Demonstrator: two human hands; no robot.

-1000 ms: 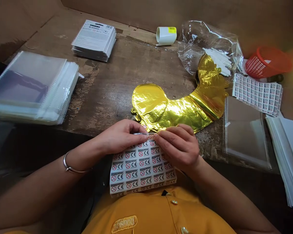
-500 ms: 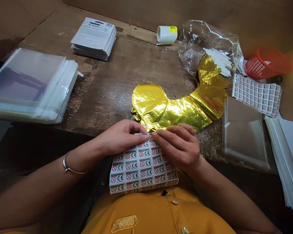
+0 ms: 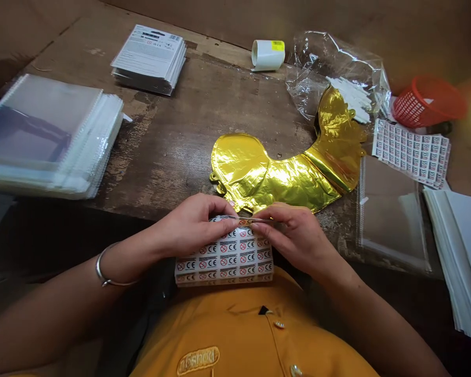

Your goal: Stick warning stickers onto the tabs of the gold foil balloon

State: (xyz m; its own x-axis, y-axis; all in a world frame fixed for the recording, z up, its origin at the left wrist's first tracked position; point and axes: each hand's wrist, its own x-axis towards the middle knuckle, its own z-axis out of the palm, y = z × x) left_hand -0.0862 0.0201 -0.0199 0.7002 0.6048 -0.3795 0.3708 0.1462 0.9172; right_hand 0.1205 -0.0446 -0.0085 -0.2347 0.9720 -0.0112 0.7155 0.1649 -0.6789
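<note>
A sheet of CE stickers [image 3: 227, 259] hangs from the table's front edge over my lap, its lower edge bent under. My left hand [image 3: 198, 225] pinches its top edge between thumb and fingers. Close beside it, my right hand [image 3: 292, 230] also grips the top edge, thumb below and fingers above. The sheet's upper strip is folded back between my fingertips, and a thin edge stands up there. Just beyond my hands lies a gold foil balloon [image 3: 286, 178], flat and uninflated, nearly touching my fingers.
On the left lies a stack of clear plastic sleeves [image 3: 43, 136], with stacked printed cards [image 3: 149, 57] behind. At the back are a white label roll [image 3: 267, 56] and a clear bag of white sticks [image 3: 349, 99]. Rightward are a red basket [image 3: 427, 104], another sticker sheet [image 3: 410, 154] and white cards [image 3: 459, 235].
My right hand has turned, its fingers now stretched along the sheet's top edge. The sheet's lower edge has risen, and its top is bent back. My left hand has barely moved.
</note>
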